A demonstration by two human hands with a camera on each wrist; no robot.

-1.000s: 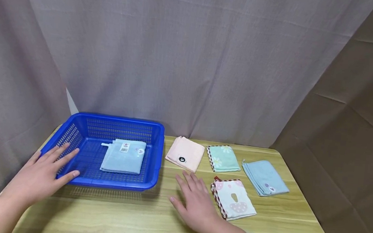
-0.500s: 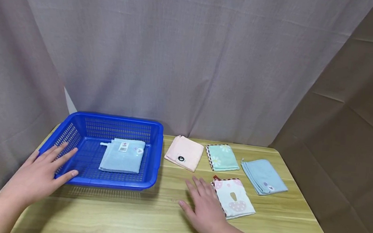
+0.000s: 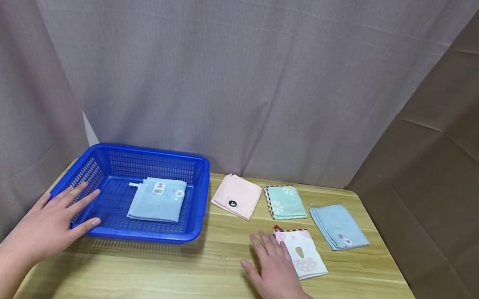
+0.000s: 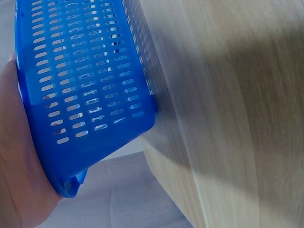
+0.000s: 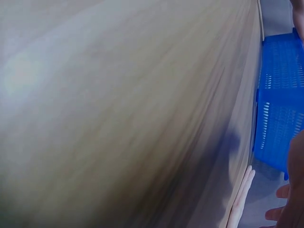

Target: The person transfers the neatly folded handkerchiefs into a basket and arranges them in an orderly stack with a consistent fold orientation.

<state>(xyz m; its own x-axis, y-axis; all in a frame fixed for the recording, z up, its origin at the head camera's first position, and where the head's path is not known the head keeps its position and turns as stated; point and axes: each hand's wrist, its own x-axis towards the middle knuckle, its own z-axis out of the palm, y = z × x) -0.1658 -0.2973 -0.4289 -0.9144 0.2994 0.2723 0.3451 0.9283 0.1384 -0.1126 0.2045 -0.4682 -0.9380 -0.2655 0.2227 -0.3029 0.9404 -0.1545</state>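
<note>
My left hand [image 3: 52,225] rests on the near left corner of a blue plastic basket [image 3: 144,235], fingers spread over the rim. In the left wrist view, that hand [image 4: 19,166] lies along the rim of the slotted basket wall [image 4: 80,142]. A folded light blue towel [image 3: 157,209] with a white label lies inside the basket. My right hand [image 3: 273,273], fingers extended, overlaps the left side of a folded white towel [image 3: 311,255] with pink patches in the head view. Part of that towel's checked edge is hidden behind the fingers.
Beyond my right hand lie a folded pink towel [image 3: 241,195], a green towel [image 3: 288,203] with daisies and another light blue towel [image 3: 340,226]. All rest on the wooden table [image 3: 166,282]. Grey curtain [image 3: 229,71] hangs behind, and a brown cloth wall [image 3: 448,189] borders the right.
My right hand has moved to the right, from beside the white towel to overlapping its left side. The left hand, basket and towels keep their places.
</note>
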